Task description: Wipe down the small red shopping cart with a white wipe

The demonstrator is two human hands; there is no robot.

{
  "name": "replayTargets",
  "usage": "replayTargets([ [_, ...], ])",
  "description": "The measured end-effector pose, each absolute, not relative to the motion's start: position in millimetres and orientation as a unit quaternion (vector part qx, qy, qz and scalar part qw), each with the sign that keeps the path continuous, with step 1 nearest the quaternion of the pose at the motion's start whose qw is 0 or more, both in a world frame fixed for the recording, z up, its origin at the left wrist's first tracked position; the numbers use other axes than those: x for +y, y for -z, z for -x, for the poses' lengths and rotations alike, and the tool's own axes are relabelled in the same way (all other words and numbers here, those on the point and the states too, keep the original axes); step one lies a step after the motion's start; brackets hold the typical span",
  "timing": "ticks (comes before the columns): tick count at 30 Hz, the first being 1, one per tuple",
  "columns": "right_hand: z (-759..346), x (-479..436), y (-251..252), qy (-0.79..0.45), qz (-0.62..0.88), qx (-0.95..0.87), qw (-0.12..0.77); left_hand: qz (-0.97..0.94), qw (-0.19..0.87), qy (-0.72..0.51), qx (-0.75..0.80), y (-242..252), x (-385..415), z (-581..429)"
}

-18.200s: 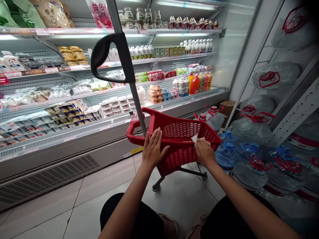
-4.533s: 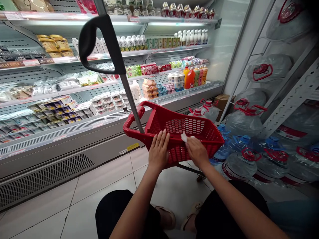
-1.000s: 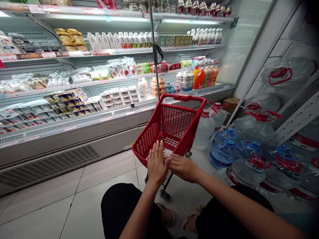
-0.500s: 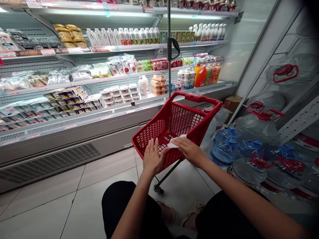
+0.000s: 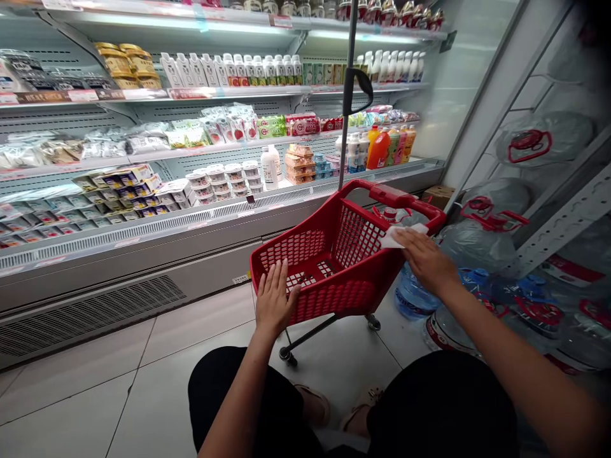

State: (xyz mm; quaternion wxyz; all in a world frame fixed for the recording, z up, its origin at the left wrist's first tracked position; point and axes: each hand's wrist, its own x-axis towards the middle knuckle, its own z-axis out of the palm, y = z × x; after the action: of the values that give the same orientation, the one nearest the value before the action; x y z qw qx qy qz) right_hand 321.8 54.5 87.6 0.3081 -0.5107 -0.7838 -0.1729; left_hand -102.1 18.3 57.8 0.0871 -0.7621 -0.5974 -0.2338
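A small red shopping cart (image 5: pixel 348 286) with lattice sides stands in front of me, turned so its handle is at the right. My left hand (image 5: pixel 275 299) lies on the rim at the cart's left end, fingers stretched out, holding nothing. On the upper rim near the handle, my right hand (image 5: pixel 422 254) presses a folded white cloth (image 5: pixel 398 235) against the red plastic. The cloth sticks out beyond my right fingertips. A grey pole (image 5: pixel 351 95) with a black loop rises behind the cart.
Behind the cart runs a refrigerated display (image 5: pixel 143 238) with dairy cups, cartons and bottles. Large water bottles (image 5: pixel 453 324) with red and blue tops crowd the right side. My knees and feet are below, on the tiled floor (image 5: pixel 191 337).
My right hand has slid with the white cloth along the rim, right and up towards the handle. The cart has turned somewhat, and my left hand has shifted slightly left.
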Motion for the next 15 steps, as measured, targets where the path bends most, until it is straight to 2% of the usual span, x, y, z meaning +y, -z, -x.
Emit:
replayTargets([
  [5,-301.1,40.1,-77.5,0.193,0.535,-0.750,0.338,0.748,0.093,0.233,-0.615,-55.9,22.4,101.3],
  [12,-149.2,12.6,-39.9,0.098,0.403,-0.853,0.317,0.748,0.118,0.242,-0.606,-54.0,18.5,70.5],
  [15,-125.1,9.1,-38.2,0.089,0.379,-0.867,0.311,0.779,0.110,0.259,-0.560,-51.3,16.5,56.9],
])
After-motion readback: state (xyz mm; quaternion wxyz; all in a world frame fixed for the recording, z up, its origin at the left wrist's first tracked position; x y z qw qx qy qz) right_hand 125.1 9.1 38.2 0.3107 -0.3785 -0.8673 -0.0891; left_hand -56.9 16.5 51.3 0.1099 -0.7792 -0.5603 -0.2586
